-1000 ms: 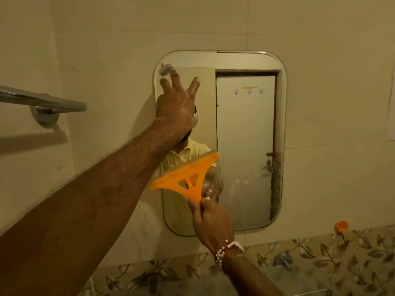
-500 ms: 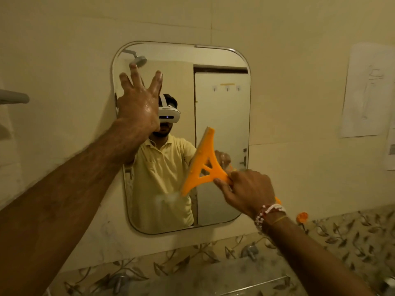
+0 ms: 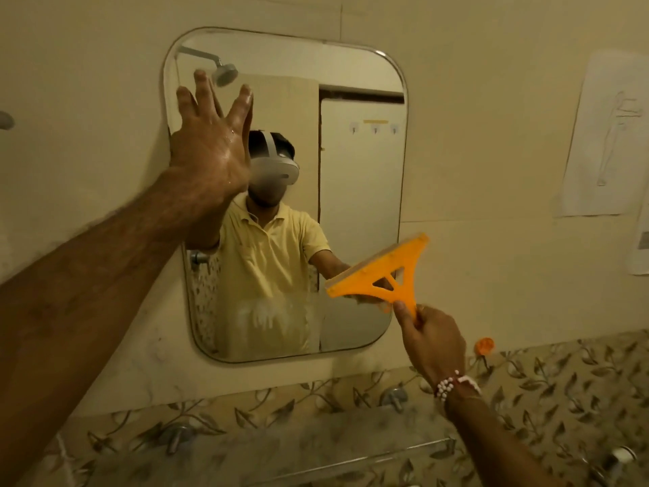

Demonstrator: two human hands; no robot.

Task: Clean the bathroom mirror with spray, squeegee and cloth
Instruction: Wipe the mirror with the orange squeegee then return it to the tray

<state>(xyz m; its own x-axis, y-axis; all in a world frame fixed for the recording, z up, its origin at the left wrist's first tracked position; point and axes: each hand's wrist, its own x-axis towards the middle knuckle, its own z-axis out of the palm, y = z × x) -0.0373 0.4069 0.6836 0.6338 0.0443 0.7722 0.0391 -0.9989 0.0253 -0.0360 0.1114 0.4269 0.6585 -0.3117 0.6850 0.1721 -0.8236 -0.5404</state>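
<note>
A rounded rectangular mirror (image 3: 358, 191) hangs on the cream tiled wall. My left hand (image 3: 210, 142) is spread flat, fingers apart, over the mirror's upper left edge and holds nothing. My right hand (image 3: 432, 342) grips the handle of an orange triangular squeegee (image 3: 382, 272), whose blade lies tilted at the mirror's lower right edge. A patch of white foam streaks (image 3: 267, 311) shows on the lower glass. No spray bottle or cloth is visible.
A glass shelf (image 3: 351, 458) with metal brackets runs below the mirror over a leaf-patterned tile band. An orange hook (image 3: 484, 346) sticks to the wall at lower right. Paper sheets (image 3: 604, 135) hang on the right wall. A towel bar end (image 3: 5, 119) shows at far left.
My right hand has swung the squeegee from the mirror's middle to its lower right edge, turning the blade from near upright to slanted. My left hand stayed at the upper left.
</note>
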